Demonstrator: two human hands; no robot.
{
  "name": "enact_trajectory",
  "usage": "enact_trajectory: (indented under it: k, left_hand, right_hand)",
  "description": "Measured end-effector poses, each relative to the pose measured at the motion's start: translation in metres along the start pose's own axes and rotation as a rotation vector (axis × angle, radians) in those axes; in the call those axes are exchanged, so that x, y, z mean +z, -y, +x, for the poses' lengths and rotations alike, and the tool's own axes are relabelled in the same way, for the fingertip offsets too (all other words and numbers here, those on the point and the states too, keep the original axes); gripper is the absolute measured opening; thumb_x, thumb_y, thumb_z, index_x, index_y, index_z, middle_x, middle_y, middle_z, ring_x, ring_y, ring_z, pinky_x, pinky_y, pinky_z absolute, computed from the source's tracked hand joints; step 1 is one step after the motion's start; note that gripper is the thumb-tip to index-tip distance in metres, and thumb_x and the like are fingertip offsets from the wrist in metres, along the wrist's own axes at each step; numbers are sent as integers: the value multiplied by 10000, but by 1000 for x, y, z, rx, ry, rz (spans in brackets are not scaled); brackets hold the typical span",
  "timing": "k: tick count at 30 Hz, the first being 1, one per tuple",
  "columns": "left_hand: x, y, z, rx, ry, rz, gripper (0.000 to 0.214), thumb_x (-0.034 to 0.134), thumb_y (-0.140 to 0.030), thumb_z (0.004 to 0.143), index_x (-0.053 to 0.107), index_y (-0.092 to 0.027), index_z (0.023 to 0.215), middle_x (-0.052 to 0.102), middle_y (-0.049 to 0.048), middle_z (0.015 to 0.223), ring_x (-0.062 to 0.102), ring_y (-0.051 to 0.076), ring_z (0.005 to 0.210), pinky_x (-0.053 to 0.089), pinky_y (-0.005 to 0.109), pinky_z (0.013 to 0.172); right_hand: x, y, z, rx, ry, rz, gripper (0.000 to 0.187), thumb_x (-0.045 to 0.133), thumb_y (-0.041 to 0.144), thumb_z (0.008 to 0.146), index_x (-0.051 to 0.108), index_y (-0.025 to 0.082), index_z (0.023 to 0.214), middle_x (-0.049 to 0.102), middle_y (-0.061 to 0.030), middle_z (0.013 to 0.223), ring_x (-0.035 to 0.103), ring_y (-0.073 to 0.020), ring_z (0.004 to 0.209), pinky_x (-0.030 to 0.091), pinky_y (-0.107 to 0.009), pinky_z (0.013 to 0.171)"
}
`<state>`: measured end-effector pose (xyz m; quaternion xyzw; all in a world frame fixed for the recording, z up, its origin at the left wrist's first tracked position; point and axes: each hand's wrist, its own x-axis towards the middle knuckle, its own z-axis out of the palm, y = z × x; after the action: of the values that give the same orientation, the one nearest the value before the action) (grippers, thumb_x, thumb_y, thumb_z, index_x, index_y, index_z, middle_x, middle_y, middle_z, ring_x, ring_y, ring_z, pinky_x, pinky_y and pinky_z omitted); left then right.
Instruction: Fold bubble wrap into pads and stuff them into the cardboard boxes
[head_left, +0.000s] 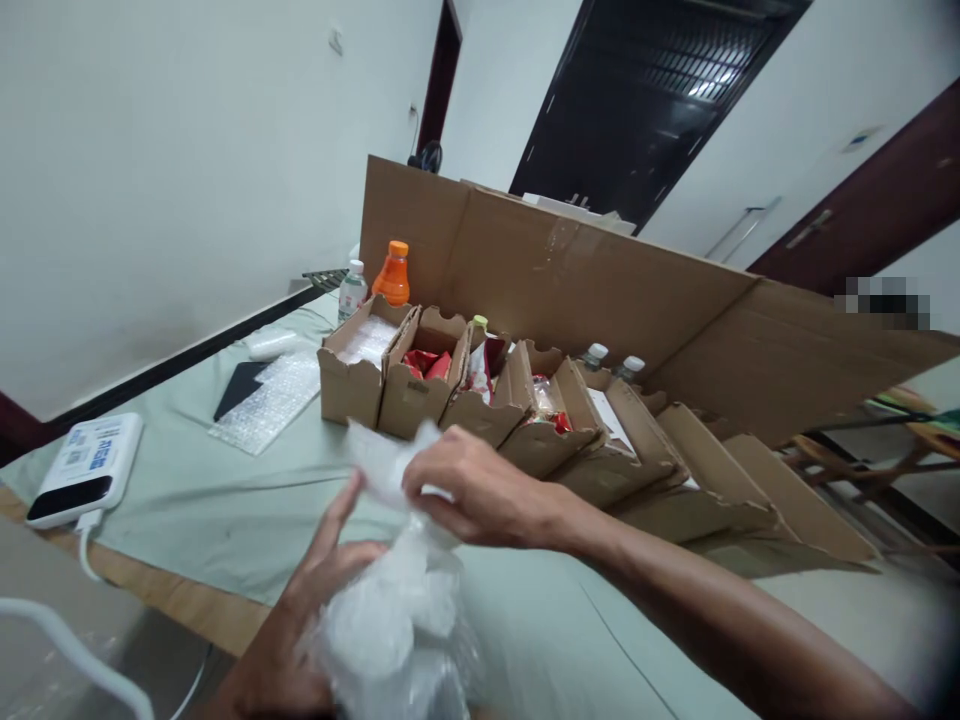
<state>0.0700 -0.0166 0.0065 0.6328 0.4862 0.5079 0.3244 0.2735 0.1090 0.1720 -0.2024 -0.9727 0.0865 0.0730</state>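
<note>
A clear, crinkled plastic bag (397,620) with white rounded contents sits low in front of me; I cannot make out what the contents are. My left hand (319,590) holds the bag from its left side, the index finger stretched up to the edge of the bag's loose top. With bent fingers, my right hand (472,485) pinches that gathered top above the contents. The bag's lower part runs out of view. Just beyond my right hand stands a row of open cardboard boxes (409,415).
Red packets (427,365) lie in one box. Behind the row are an orange bottle (392,275) and a tall cardboard panel (600,270). Bubble wrap (270,400) and a white power bank (90,465) with a cable lie on the green cloth (187,480) at left.
</note>
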Motion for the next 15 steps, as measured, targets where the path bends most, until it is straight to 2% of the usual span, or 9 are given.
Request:
enact_trajectory:
  k: [2,5,7,9,12,15]
  left_hand:
    - [-2,4,4,-19,51,-48,559,734,-376,636,698,-224,1173,706,115,1247,696,352,1103,595,401,875]
    - [0,27,11,-188,-70,11,545,665,-303,617,681,-191,1150,758,76,1034,729,272,854,608,363,780]
    - [3,45,14,-262,-135,63,535,644,-285,608,680,-179,1131,764,76,1014,726,269,849,608,380,807]
    - [6,61,15,-259,-147,64,552,644,-294,594,681,-177,1133,767,86,1035,729,283,890,604,402,855]
    - [9,75,15,-206,-148,46,588,661,-296,583,676,-181,1159,757,104,1114,724,311,998,586,428,931]
    - [9,78,13,-181,-122,48,610,668,-273,596,659,-178,1199,738,121,1171,712,328,1066,571,447,969]
  right_hand:
    - [6,-6,21,-39,58,103,137,601,97,894,709,179,878,754,-7,829,647,-124,741,429,-286,802]
    - [-14,-39,73,154,-84,50,163,568,180,964,728,158,987,766,-44,922,670,-137,804,433,-254,739]
    - [-29,-67,115,311,-83,-164,211,542,209,982,734,166,1055,767,-62,988,681,-167,875,434,-260,744]
    - [-34,-92,158,392,52,-371,225,561,237,971,741,187,1097,764,-85,1087,684,-208,986,447,-281,789]
    - [-19,-117,211,418,238,-465,192,709,270,872,779,181,1028,764,-120,1122,681,-274,1087,463,-324,861]
    - [6,-129,242,444,320,-455,237,827,240,740,799,192,971,782,-99,1057,702,-300,1065,468,-340,881]
